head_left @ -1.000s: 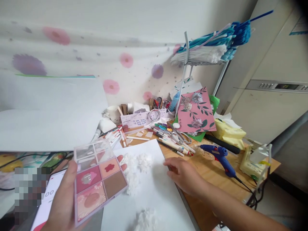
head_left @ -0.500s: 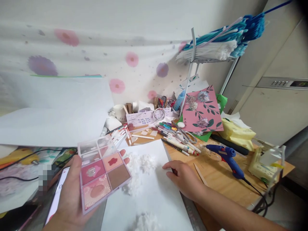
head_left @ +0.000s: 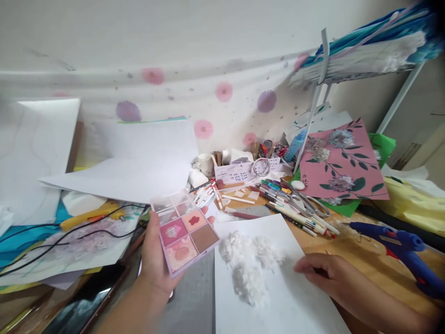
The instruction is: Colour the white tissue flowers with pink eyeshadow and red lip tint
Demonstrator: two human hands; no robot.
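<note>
My left hand (head_left: 153,255) grips an open makeup palette (head_left: 187,236) from its left side, with the thumb along the edge and fingertips showing behind it. The palette has pink, peach and brown pans and a clear, mirror-like lid tilted back. My right hand (head_left: 330,278) is low at the right edge of a white paper sheet (head_left: 281,306), fingers loosely bent, thumb and index finger slightly apart, nothing visible between them. Several fluffy white clumps (head_left: 248,283) sit on the sheet between my hands.
A blue glue gun (head_left: 399,241) lies right, behind a yellow one (head_left: 86,215) at far left with black cords. Pens (head_left: 306,218) and scissors (head_left: 313,204) crowd the back. A pink flower picture (head_left: 344,162) leans under a rack of pipe cleaners (head_left: 368,51).
The view has swung left, so the whole scene sits further right. My left hand still holds the palette, and my right hand stays beside the paper's edge.
</note>
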